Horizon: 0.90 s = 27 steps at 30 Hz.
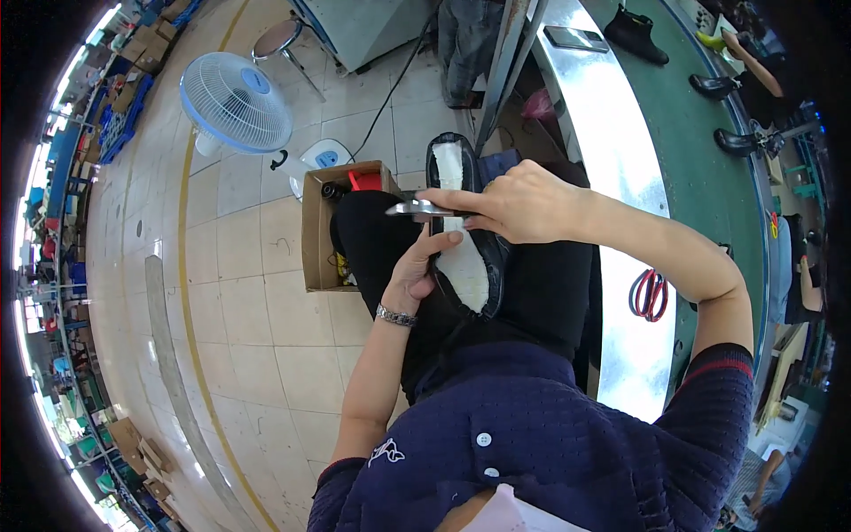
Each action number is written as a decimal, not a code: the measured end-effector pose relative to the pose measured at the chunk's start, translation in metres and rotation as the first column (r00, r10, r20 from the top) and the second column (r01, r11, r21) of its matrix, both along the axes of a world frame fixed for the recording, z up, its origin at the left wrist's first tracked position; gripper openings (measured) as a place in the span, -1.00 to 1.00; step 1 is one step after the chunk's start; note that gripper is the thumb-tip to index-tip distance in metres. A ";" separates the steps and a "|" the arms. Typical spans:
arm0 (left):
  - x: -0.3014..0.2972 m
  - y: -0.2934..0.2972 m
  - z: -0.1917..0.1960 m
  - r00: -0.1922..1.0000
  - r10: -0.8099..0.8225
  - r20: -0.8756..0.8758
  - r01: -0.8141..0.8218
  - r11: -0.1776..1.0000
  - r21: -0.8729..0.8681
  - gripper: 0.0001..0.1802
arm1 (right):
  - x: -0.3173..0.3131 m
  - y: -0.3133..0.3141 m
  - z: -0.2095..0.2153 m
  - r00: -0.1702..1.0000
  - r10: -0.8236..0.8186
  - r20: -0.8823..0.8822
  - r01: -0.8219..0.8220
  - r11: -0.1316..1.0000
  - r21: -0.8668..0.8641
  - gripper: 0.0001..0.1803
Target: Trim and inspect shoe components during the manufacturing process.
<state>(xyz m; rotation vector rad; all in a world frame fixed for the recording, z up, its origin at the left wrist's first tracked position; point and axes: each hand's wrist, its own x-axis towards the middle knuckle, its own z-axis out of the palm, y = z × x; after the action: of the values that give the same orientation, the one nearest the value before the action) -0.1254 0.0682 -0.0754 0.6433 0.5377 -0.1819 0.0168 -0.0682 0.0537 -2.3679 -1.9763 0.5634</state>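
Note:
A black shoe (461,232) with a white fleecy lining lies sole-down across my lap. My left hand (417,269) grips its left side, thumb on the lining, a metal bracelet on the wrist. My right hand (517,202) reaches over the shoe and holds a small metal tool (415,209) with its blades pointing left above the shoe's opening. Whether it is scissors or a clipper I cannot tell.
An open cardboard box (319,232) with small items stands on the tiled floor beside my knee. A white floor fan (235,102) and a stool (277,37) stand farther off. To my right runs a metal-edged green conveyor (700,142) carrying black boots (635,34); red scissors (650,293) lie on its edge.

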 end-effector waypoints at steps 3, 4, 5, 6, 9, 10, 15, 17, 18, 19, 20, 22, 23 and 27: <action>-0.003 0.000 -0.013 0.999 -0.028 0.019 0.029 0.999 -0.037 -0.24 | 0.004 -0.001 -0.004 0.991 0.094 0.096 -0.090 0.995 -0.041 -0.33; -0.004 0.000 -0.013 0.999 -0.030 0.017 0.030 0.999 -0.040 -0.24 | 0.002 -0.002 0.001 0.991 0.093 0.095 -0.089 0.995 -0.044 -0.33; -0.006 0.001 -0.012 1.000 -0.028 0.012 0.029 0.998 -0.057 -0.25 | -0.002 -0.004 0.006 0.992 0.101 0.075 -0.100 0.995 -0.019 -0.33; -0.009 0.000 -0.010 1.000 -0.026 0.006 0.026 0.997 -0.075 -0.27 | -0.007 -0.004 0.011 0.992 0.112 0.054 -0.113 0.994 0.007 -0.32; -0.017 -0.006 -0.015 0.997 0.006 0.077 0.003 0.993 -0.121 -0.30 | -0.015 -0.004 0.008 0.993 -0.006 -0.120 -0.001 0.998 -0.060 -0.33; -0.021 -0.004 -0.026 0.989 -0.001 0.150 0.011 0.998 -0.063 -0.32 | -0.015 -0.005 0.006 0.992 -0.009 -0.125 0.001 0.998 -0.062 -0.33; -0.032 -0.022 -0.034 0.982 0.138 0.130 -0.115 0.979 -0.168 -0.17 | -0.007 -0.025 0.017 1.000 -0.009 -0.023 0.005 0.985 -0.171 -0.36; -0.034 -0.023 -0.035 0.957 0.143 0.251 0.004 0.863 -0.506 0.01 | -0.014 -0.038 0.025 0.999 0.051 -0.007 -0.052 0.991 -0.121 -0.27; -0.034 -0.029 -0.033 0.943 0.152 0.297 0.033 0.843 -0.536 0.00 | -0.024 -0.044 0.023 0.995 0.073 0.073 -0.067 0.995 -0.078 -0.22; -0.036 -0.033 -0.034 0.945 0.151 0.291 0.031 0.842 -0.538 0.00 | -0.035 -0.047 0.019 0.982 0.091 0.165 -0.087 0.996 -0.033 -0.27; -0.039 -0.037 -0.035 0.928 0.215 0.305 0.014 0.797 -0.604 -0.04 | -0.044 -0.045 0.011 0.942 0.132 0.309 -0.142 0.990 0.009 -0.29; -0.046 -0.041 -0.043 0.904 0.297 0.309 -0.026 0.758 -0.652 -0.12 | -0.054 -0.038 0.004 0.762 0.243 0.600 -0.320 0.947 0.023 -0.34; -0.048 -0.041 -0.046 0.905 0.300 0.302 -0.032 0.756 -0.653 -0.12 | -0.053 -0.038 0.005 0.765 0.247 0.595 -0.323 0.946 0.023 -0.34; -0.038 -0.045 -0.013 0.907 0.256 0.334 0.031 0.751 -0.660 -0.16 | -0.032 -0.043 -0.001 0.986 0.130 0.104 -0.135 0.990 0.037 -0.29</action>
<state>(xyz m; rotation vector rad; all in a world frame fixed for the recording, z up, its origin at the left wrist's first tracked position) -0.1638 0.0229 -0.0882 -0.0584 0.0772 -0.1014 -0.0155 -0.1113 0.0527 -2.2960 -2.1774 0.4052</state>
